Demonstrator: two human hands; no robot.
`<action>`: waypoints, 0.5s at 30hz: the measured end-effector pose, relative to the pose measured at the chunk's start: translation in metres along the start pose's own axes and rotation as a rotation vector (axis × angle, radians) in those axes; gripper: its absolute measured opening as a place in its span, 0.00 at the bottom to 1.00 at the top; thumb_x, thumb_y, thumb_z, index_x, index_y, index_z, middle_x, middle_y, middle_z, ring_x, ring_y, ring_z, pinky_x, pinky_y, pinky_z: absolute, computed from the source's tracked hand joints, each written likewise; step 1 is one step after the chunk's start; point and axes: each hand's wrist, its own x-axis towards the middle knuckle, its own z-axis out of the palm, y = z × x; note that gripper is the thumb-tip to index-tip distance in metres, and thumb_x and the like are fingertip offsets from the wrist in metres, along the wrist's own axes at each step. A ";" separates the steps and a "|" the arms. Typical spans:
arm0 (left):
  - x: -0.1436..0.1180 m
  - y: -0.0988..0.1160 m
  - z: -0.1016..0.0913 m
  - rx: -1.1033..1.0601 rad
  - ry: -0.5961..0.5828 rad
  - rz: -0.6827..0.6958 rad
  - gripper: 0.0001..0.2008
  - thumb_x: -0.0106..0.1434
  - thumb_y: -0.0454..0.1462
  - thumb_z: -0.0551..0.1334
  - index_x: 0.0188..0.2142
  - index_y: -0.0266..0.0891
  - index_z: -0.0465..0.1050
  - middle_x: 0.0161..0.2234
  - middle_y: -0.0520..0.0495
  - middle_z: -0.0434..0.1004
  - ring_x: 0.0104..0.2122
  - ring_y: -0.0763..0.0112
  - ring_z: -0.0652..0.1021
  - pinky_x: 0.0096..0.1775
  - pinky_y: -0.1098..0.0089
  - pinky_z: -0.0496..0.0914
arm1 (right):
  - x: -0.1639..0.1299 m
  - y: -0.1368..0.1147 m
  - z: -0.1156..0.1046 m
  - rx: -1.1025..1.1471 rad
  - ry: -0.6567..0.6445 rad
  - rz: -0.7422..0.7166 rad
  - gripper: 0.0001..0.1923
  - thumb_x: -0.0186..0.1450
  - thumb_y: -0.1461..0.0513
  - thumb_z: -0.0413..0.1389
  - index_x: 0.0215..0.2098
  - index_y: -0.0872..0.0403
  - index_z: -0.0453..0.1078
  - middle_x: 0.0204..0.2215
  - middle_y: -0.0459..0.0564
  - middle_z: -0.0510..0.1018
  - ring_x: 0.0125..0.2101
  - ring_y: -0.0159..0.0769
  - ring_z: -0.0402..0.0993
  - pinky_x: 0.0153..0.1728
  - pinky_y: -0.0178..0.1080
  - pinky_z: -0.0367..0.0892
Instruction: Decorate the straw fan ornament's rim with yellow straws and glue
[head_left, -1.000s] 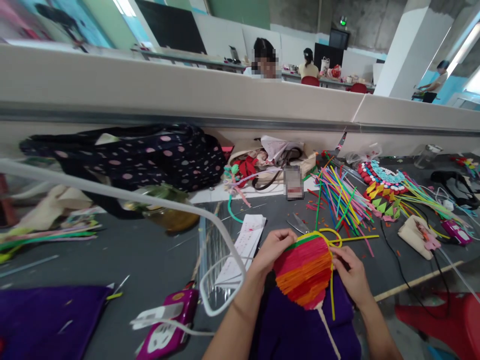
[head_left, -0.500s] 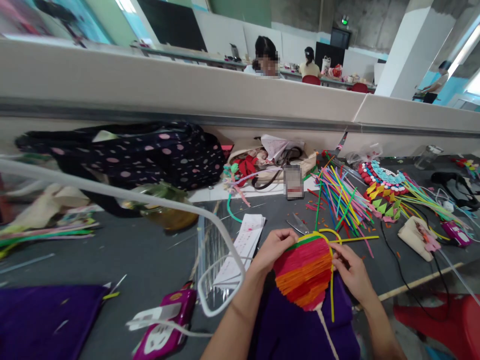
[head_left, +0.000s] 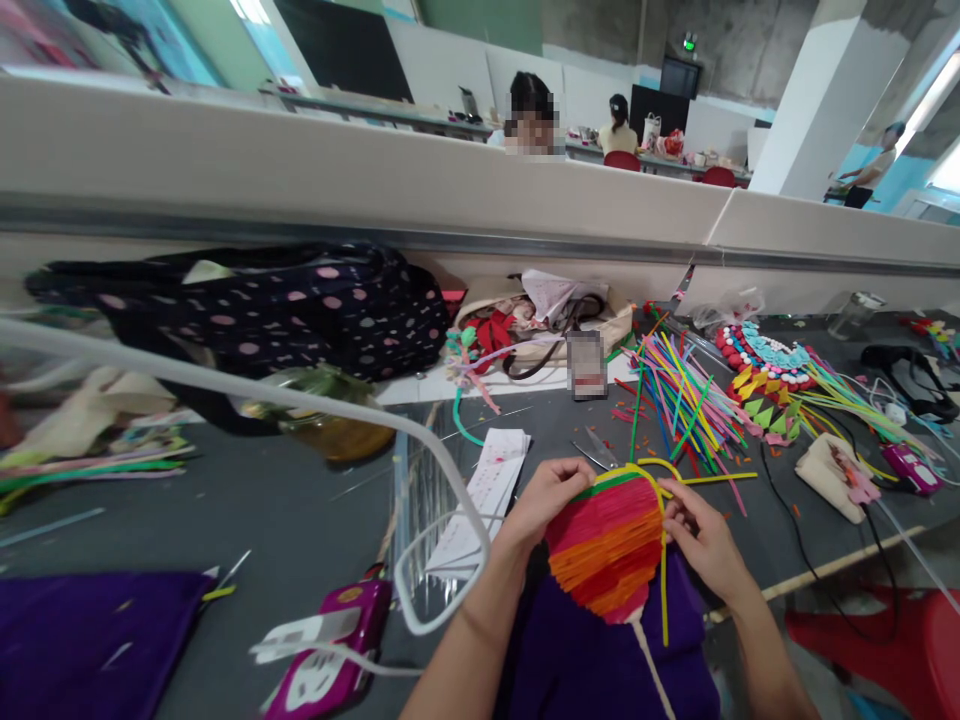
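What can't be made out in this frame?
- Left hand fingertips: head view, curled behind the striped fan.
- Right hand grip on the yellow strip: too small to tell.
- Card by the straws: blurred out.
- Pink device: cut by the bottom edge.

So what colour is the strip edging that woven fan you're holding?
Yellow; the strip runs along the fan beside the right hand, seen in the head view.

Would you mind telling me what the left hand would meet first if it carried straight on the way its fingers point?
The left hand points up and right, so probably the scissors lying just beyond its fingertips, though depth is hard to judge.
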 end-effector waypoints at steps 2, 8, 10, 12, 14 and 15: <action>0.000 0.001 0.000 0.008 0.001 0.001 0.07 0.47 0.38 0.60 0.18 0.37 0.69 0.18 0.54 0.66 0.21 0.75 0.64 0.26 0.75 0.58 | 0.001 0.000 -0.001 -0.004 -0.018 -0.005 0.24 0.63 0.65 0.51 0.57 0.48 0.65 0.33 0.46 0.71 0.28 0.30 0.70 0.33 0.34 0.70; -0.001 0.004 0.001 0.005 0.009 -0.005 0.07 0.46 0.39 0.61 0.17 0.37 0.69 0.18 0.54 0.66 0.20 0.76 0.64 0.25 0.75 0.58 | 0.002 -0.004 -0.003 -0.048 -0.042 -0.023 0.24 0.64 0.66 0.50 0.58 0.46 0.66 0.34 0.47 0.70 0.31 0.32 0.70 0.33 0.34 0.70; -0.001 0.003 0.001 -0.006 0.005 -0.006 0.08 0.47 0.39 0.61 0.17 0.37 0.69 0.18 0.54 0.66 0.21 0.76 0.63 0.25 0.75 0.58 | 0.002 -0.006 -0.003 -0.065 -0.037 -0.036 0.24 0.64 0.66 0.50 0.58 0.45 0.66 0.35 0.47 0.71 0.32 0.33 0.70 0.33 0.34 0.70; -0.001 0.002 0.001 -0.013 0.006 -0.002 0.08 0.47 0.39 0.61 0.17 0.37 0.69 0.18 0.54 0.66 0.21 0.76 0.63 0.25 0.75 0.57 | 0.002 -0.007 -0.003 -0.079 -0.033 -0.045 0.24 0.64 0.66 0.49 0.58 0.45 0.66 0.35 0.48 0.71 0.32 0.33 0.70 0.34 0.34 0.70; 0.000 0.001 0.001 -0.006 0.012 0.004 0.08 0.47 0.39 0.61 0.17 0.37 0.69 0.19 0.54 0.66 0.21 0.76 0.64 0.26 0.75 0.58 | 0.002 -0.007 -0.003 -0.092 -0.031 -0.055 0.25 0.64 0.66 0.49 0.58 0.45 0.66 0.35 0.48 0.72 0.32 0.33 0.71 0.33 0.34 0.70; 0.000 0.001 0.001 0.002 0.012 0.004 0.08 0.47 0.39 0.61 0.17 0.38 0.69 0.19 0.53 0.66 0.21 0.75 0.64 0.26 0.75 0.58 | 0.002 -0.007 -0.003 -0.099 -0.029 -0.061 0.25 0.64 0.66 0.49 0.58 0.45 0.66 0.35 0.48 0.72 0.32 0.33 0.71 0.32 0.34 0.70</action>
